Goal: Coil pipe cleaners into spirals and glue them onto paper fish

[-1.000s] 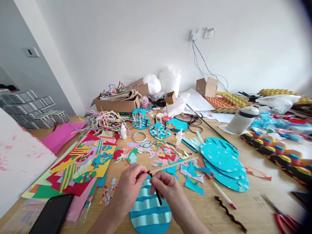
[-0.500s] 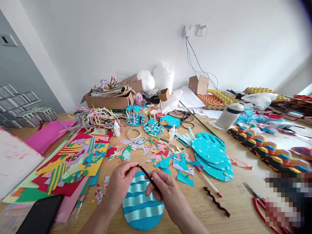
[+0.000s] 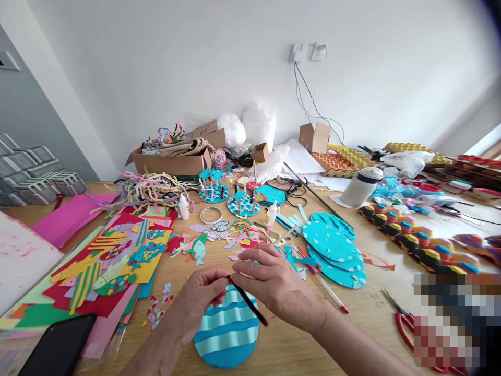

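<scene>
With the right hand (image 3: 284, 292) moved up, its own closure hidden, the dark strip (image 3: 251, 304) is left free below the left hand's (image 3: 191, 297) pinching grip, above the blue disc (image 3: 224, 359).

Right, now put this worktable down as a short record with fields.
left hand: pinches the upper end of a dark fuzzy stem
right hand: fingertips at that same end; grip partly hidden
stem: slants down, its free end over the table
beneath the hands: blue disc with pale wavy strips
left side: black phone, paper fish on coloured sheets
right side: overlapping blue ovals, red-handled scissors
farther back: two small white bottles, roll of tape
</scene>
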`<action>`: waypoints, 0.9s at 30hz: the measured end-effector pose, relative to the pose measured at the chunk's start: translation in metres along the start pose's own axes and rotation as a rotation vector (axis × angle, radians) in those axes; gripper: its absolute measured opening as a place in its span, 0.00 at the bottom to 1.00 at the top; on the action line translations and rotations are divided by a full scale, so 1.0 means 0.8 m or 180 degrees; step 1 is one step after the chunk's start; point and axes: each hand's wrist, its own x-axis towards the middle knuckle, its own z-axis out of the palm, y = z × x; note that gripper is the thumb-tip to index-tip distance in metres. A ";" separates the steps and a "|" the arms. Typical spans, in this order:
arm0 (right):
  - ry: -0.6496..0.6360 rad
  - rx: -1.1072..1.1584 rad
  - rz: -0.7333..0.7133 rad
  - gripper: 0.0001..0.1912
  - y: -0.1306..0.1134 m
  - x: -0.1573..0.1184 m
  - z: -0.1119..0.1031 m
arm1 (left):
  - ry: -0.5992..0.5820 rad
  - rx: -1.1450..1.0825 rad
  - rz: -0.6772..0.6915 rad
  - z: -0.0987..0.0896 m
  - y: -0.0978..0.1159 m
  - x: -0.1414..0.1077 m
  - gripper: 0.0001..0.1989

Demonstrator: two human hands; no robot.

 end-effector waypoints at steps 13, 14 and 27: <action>-0.0013 0.0197 0.1890 0.10 -0.019 0.013 0.030 | 0.0304 0.2202 0.1764 0.014 0.001 -0.004 0.09; -0.0072 0.0130 0.2038 0.10 -0.018 0.016 0.032 | 0.0311 0.2304 0.1860 0.015 0.002 -0.005 0.09; 0.1411 0.1324 0.1872 0.07 -0.027 -0.024 0.035 | 0.0015 -0.0953 -0.0122 -0.007 0.002 -0.001 0.09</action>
